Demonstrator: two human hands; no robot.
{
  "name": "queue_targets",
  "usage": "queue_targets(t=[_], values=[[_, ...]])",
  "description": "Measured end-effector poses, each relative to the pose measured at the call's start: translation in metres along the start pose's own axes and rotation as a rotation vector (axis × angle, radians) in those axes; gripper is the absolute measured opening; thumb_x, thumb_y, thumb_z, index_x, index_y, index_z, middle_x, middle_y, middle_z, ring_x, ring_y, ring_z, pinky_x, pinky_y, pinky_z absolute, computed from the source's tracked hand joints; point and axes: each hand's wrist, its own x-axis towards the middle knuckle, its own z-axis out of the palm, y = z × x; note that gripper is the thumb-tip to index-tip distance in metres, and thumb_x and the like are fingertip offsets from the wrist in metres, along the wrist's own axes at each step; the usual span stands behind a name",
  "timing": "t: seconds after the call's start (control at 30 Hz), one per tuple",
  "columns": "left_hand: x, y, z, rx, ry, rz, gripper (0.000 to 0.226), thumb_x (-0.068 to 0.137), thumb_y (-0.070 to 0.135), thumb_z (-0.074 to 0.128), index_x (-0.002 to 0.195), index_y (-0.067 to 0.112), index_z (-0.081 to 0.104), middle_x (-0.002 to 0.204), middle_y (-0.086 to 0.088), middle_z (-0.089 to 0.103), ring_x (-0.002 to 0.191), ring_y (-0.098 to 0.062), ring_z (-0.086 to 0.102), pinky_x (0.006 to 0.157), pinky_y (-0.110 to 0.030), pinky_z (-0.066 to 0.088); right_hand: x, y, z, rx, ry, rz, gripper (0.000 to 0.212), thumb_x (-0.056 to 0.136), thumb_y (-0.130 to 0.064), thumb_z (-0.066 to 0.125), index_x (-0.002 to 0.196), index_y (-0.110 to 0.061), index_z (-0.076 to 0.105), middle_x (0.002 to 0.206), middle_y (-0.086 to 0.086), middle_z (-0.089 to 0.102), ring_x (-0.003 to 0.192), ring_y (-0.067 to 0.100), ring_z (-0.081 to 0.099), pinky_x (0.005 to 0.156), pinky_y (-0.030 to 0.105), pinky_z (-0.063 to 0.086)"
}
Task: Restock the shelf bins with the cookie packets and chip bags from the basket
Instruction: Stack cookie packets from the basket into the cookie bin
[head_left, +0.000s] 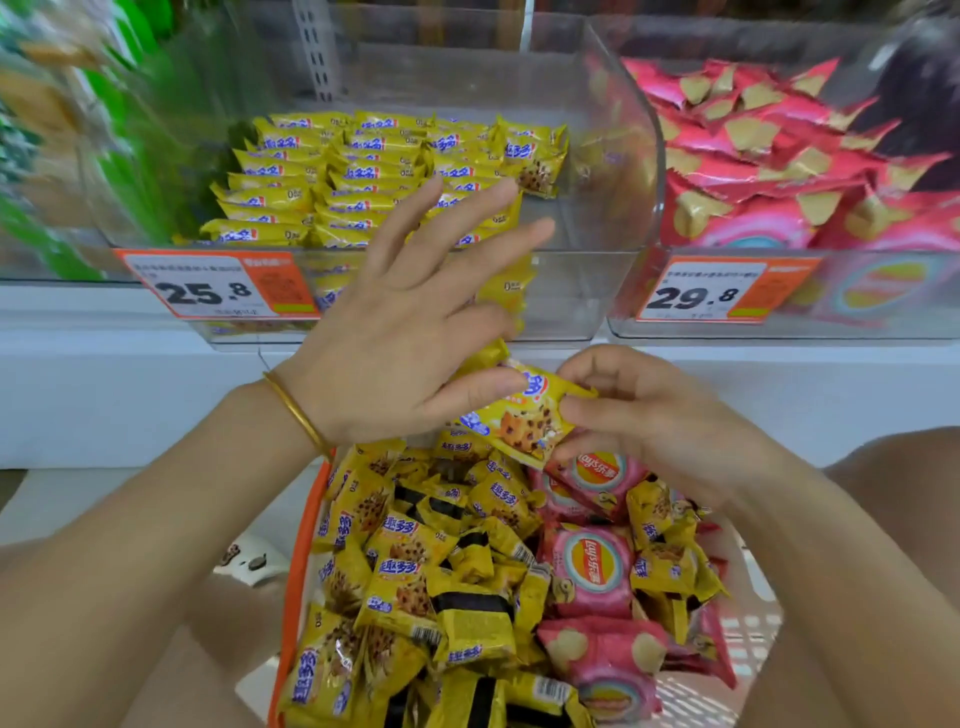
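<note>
A yellow cookie packet (524, 421) is held just above the basket (298, 561). My right hand (649, 415) pinches its right end between thumb and forefinger. My left hand (395, 332) hovers over its left end with fingers straight and spread, the thumb lying on the packet. The basket below holds several yellow cookie packets (405, 561) and pink chip bags (592, 566). Ahead, a clear cookie bin (597, 156) holds rows of the same yellow packets (363, 166). To its right, the clear chip bin (883, 291) is piled with pink chip bags (753, 156).
Orange price tags reading 25.8 (213, 283) and 29.8 (717, 291) sit on the bin fronts. A white shelf ledge (130, 374) runs below the bins. Blurred green packages (119, 130) fill the far left. The right part of the cookie bin's floor is bare.
</note>
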Motion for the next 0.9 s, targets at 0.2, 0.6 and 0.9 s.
queue_targets(t=[0.2, 0.6, 0.9], values=[[0.012, -0.007, -0.011, -0.106, 0.112, -0.118, 0.044, 0.097, 0.039, 0.039, 0.083, 0.005, 0.063, 0.141, -0.014, 0.044, 0.138, -0.036, 0.027, 0.109, -0.056, 0.024, -0.007, -0.056, 0.019, -0.311, -0.025, -0.163, 0.032, 0.075, -0.024, 0.074, 0.104, -0.02, 0.06, 0.095, -0.001, 0.064, 0.073, 0.005, 0.063, 0.061, 0.03, 0.057], [0.016, -0.031, 0.009, 0.062, -0.07, -0.384, 0.052, 0.098, 0.043, 0.028, 0.113, 0.012, 0.067, 0.124, -0.01, 0.062, 0.122, -0.032, 0.05, 0.1, -0.044, 0.032, 0.098, -0.163, 0.021, -1.653, 0.594, -0.218, 0.019, 0.087, -0.012, 0.057, 0.105, -0.007, 0.061, 0.112, 0.012, 0.062, 0.107, 0.034, 0.058, 0.072, 0.034, 0.038], [0.013, -0.029, 0.015, 0.095, -0.069, -0.315, 0.051, 0.099, 0.041, 0.026, 0.104, 0.017, 0.071, 0.117, -0.005, 0.067, 0.117, -0.03, 0.057, 0.1, -0.043, 0.031, 0.185, -0.139, 0.003, -1.872, 0.544, -0.026, 0.034, 0.092, -0.009, 0.05, 0.125, -0.01, 0.056, 0.133, 0.007, 0.054, 0.125, 0.028, 0.049, 0.088, 0.034, 0.041]])
